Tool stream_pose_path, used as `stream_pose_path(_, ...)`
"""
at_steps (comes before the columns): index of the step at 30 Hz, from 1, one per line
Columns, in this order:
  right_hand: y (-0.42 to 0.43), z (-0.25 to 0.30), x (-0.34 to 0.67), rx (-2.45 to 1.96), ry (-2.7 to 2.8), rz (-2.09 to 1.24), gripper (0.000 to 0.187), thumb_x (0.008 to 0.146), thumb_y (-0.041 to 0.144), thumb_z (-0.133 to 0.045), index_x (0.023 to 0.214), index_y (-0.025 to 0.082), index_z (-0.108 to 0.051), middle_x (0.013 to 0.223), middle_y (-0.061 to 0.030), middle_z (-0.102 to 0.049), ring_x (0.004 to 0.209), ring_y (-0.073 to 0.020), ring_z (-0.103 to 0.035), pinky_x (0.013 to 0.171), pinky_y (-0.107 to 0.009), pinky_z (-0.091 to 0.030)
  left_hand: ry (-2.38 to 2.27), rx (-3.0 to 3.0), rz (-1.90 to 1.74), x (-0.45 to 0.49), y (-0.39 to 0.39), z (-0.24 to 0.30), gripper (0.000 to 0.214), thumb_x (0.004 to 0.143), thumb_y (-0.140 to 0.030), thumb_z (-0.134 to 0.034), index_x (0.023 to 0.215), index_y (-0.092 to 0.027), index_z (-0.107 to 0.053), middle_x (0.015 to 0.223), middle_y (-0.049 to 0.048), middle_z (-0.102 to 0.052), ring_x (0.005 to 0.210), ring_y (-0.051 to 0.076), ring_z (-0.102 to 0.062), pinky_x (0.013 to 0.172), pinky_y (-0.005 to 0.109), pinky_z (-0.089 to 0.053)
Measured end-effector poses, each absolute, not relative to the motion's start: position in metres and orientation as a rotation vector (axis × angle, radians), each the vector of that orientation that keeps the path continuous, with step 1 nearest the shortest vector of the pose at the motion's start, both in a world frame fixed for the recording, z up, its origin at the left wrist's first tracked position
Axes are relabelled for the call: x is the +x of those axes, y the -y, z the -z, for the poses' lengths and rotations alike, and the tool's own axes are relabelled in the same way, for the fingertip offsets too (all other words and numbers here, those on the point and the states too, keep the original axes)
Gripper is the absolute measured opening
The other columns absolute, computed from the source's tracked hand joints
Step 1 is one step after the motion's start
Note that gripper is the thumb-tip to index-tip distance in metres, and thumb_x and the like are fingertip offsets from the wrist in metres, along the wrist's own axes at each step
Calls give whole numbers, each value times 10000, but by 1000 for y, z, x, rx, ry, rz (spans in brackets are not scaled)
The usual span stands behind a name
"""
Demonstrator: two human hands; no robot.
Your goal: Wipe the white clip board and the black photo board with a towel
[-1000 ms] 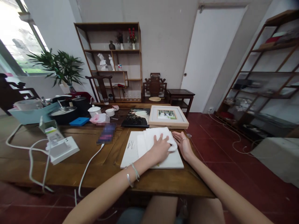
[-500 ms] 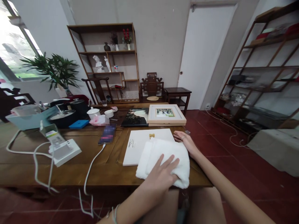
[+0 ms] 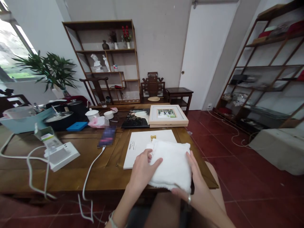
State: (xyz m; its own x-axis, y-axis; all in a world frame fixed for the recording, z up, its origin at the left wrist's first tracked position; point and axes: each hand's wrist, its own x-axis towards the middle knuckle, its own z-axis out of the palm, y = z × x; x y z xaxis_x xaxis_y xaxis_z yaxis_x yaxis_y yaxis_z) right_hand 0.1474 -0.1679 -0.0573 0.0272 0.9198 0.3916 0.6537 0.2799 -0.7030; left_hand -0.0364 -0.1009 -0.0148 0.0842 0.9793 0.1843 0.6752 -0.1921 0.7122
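A folded white towel [image 3: 172, 164] lies over the near right corner of a white flat board [image 3: 144, 145] on the wooden table [image 3: 71, 167]. My left hand [image 3: 141, 172] grips the towel's left edge, thumb on top. On the towel's right edge and near corner sits my right hand [image 3: 196, 186], fingers curled under the cloth; a ring shows on one finger. A small gold mark on the board shows just beyond the towel.
A framed photo [image 3: 168, 115] and a dark picture [image 3: 136, 118] lie at the table's far side. At the left are a white box [image 3: 60, 154] with cables, pots [image 3: 59, 118], a blue tub [image 3: 22, 118] and cups. Shelves line the walls; a red tiled floor spreads to the right.
The towel slid from the board's far part toward me to the table's near edge. My right hand left the board's right side and took the towel's near right edge.
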Motion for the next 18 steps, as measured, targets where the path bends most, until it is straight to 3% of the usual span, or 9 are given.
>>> stream_pose_path(2, 168, 56, 144, -1424, 1776, -375, 1011, 661, 435, -655, 1394, 191, -3, 1463, -120, 32, 1322, -329, -22, 1037, -506, -205, -1566, 1916, -870, -38, 97, 14, 268, 729, -423, -521, 772, -162, -560, 624, -4, -508, 606, 164, -498, 593, 271, -368)
stream_pose_path(4, 167, 54, 143, -1389, 1776, -380, 911, 709, 372, -618, 1394, 199, -42, 1465, -107, 17, 1326, -309, -36, 1046, -488, -193, -1492, 1868, -882, -43, 97, 8, 245, 786, -415, -445, 747, -182, -511, 623, -10, -503, 616, 166, -496, 601, 268, -360)
stream_pose_path(7, 164, 53, 143, -1330, 1688, -410, 711, 763, 238, -521, 1373, 224, -156, 1454, -92, -113, 1320, -272, -134, 1049, -466, -200, -1357, 1740, -922, -55, 99, 0, 231, 833, -417, -375, 845, -198, -445, 714, -3, -543, 702, 172, -522, 666, 273, -384)
stream_pose_path(9, 160, 54, 142, -1328, 1624, -403, 670, 734, 163, -479, 1348, 234, -221, 1431, -87, -188, 1305, -267, -190, 1040, -468, -222, -1289, 1661, -904, -64, 96, -1, 228, 816, -427, -416, 851, -202, -415, 727, -13, -538, 700, 157, -522, 651, 254, -395)
stream_pose_path(13, 153, 56, 137, -1428, 1623, -386, 743, 627, 80, -438, 1332, 252, -280, 1366, -80, -282, 1259, -271, -278, 1007, -459, -284, -1161, 1446, -903, -77, 88, 9, 296, 770, -392, -507, 922, -225, -316, 736, -32, -538, 635, 120, -530, 557, 204, -396)
stream_pose_path(18, 145, 54, 138, -1417, 1654, -435, 780, 548, 37, -355, 1297, 252, -385, 1101, -64, -484, 1017, -204, -508, 851, -321, -432, -1113, 1532, -981, -72, 93, 13, 511, 771, -312, -523, 1160, -254, -197, 911, 17, -552, 671, 113, -564, 609, 231, -448)
